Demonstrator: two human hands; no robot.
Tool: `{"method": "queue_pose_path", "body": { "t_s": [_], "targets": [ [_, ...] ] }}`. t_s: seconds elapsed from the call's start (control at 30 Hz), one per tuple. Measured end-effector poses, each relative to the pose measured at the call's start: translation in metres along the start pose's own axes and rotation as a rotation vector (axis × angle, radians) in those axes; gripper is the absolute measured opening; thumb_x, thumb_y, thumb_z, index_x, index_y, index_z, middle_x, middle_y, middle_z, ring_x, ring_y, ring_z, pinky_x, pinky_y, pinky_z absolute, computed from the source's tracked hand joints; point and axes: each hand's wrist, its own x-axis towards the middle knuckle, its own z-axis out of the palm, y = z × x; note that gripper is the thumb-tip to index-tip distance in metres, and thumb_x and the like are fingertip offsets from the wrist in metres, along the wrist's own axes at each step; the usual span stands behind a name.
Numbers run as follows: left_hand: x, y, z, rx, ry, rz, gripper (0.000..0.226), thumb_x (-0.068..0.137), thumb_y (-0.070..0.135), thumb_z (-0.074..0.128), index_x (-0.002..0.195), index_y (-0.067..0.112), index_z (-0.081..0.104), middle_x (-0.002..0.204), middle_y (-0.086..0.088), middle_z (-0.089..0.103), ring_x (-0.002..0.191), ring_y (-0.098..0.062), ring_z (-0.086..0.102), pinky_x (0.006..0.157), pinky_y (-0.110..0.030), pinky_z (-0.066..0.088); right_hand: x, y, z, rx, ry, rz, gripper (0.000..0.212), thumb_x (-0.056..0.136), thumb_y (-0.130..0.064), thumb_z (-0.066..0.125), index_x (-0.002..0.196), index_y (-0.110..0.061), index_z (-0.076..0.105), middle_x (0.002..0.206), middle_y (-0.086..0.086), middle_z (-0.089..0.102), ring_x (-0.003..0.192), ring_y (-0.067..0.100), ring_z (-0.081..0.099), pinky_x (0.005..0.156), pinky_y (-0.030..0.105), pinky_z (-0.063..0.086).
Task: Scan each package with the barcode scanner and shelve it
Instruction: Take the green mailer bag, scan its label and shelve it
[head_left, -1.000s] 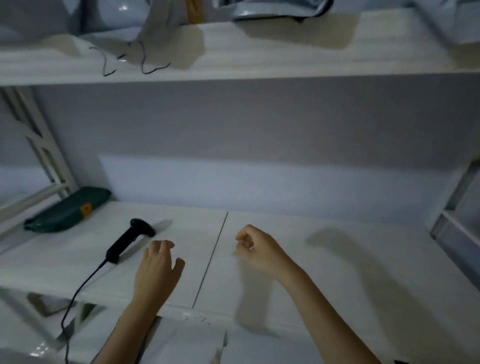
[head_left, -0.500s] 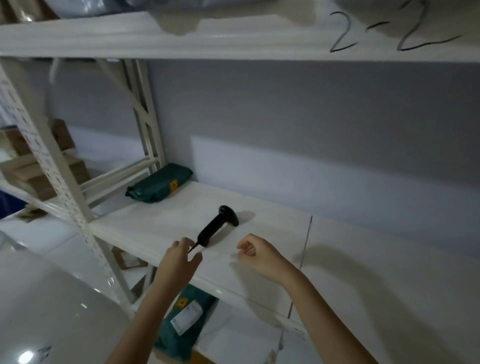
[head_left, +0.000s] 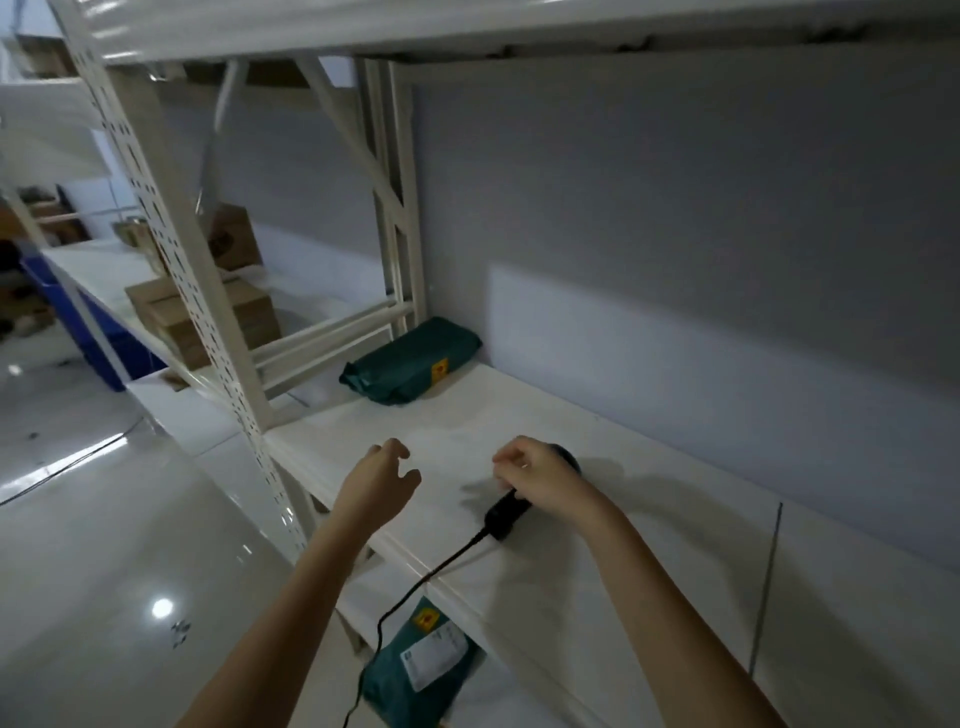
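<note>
White metal shelving (head_left: 597, 519) in front, boards pale and smooth, a thin dark seam (head_left: 769, 582) running across the right part. Perforated upright post (head_left: 197, 291) slanting down the left side, diagonal braces (head_left: 358, 156) behind it. Grey wall (head_left: 675, 208) at the back, with a paler lower band (head_left: 675, 358). Further left, brown cardboard boxes (head_left: 171, 317) stacked on a neighbouring shelf, something blue (head_left: 98, 332) beneath. Glossy pale floor (head_left: 104, 545) below, catching a bright spot of reflected light (head_left: 162, 607). Dim overall.

right hand (head_left: 540, 480) hides the barcode scanner (head_left: 506, 512) head; its grip unclear.
</note>
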Motion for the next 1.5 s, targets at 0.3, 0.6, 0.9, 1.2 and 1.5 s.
{"method": "queue_pose_path", "body": {
  "t_s": [0.3,0.6,0.9,1.2,1.5],
  "targets": [
    [0.077,-0.016,-0.003,0.007,0.027,-0.008,0.043,0.092,0.030,0.056,0.128,0.007,0.048,0.128,-0.016,0.053,0.111,-0.029,0.056,0.091,-0.033,0.045,0.091,-0.012,0.020,0.046,-0.071,0.113,0.009,0.090,-0.018,0.047,0.089,-0.016,0.056,0.096,0.004,0.063,0.083,0.014,0.062,0.075,0.026,0.052],
    [0.174,-0.055,-0.018,0.055,-0.047,0.043,0.057,0.088,0.030,0.062,0.132,0.001,0.040,0.133,-0.019,0.047,0.115,-0.034,0.052,0.093,-0.040,0.048,0.183,-0.033,0.076,0.178,-0.076,0.217,0.015,0.090,-0.035,0.050,0.096,-0.021,0.053,0.091,-0.003,0.057,0.083,0.011,0.059,0.070,0.025,0.052],
    [0.275,-0.115,-0.029,0.053,-0.215,0.140,0.084,0.079,0.046,0.067,0.144,0.013,0.026,0.151,-0.015,0.024,0.137,-0.031,0.031,0.108,-0.038,0.032,0.276,-0.049,0.125,0.390,0.276,0.419,0.015,0.087,-0.032,0.050,0.088,-0.017,0.054,0.086,0.005,0.054,0.071,0.017,0.055,0.060,0.027,0.045],
    [0.320,-0.109,-0.005,0.043,-0.405,0.207,0.132,0.049,0.072,0.075,0.150,0.020,0.008,0.154,-0.010,0.020,0.138,-0.032,0.027,0.108,-0.043,0.031,0.308,-0.046,0.133,0.313,0.481,0.558,0.049,0.090,-0.035,0.046,0.129,-0.006,0.048,0.131,0.016,0.054,0.115,0.034,0.053,0.097,0.043,0.048],
    [0.325,-0.102,0.003,0.167,-0.322,0.217,0.112,0.061,0.057,0.075,0.147,0.022,0.013,0.137,-0.019,0.028,0.129,-0.037,0.030,0.101,-0.045,0.037,0.303,-0.043,0.123,0.292,0.467,0.498,0.020,0.082,-0.031,0.055,0.064,-0.023,0.048,0.062,-0.004,0.044,0.055,0.013,0.042,0.047,0.025,0.031]
  ]
}}
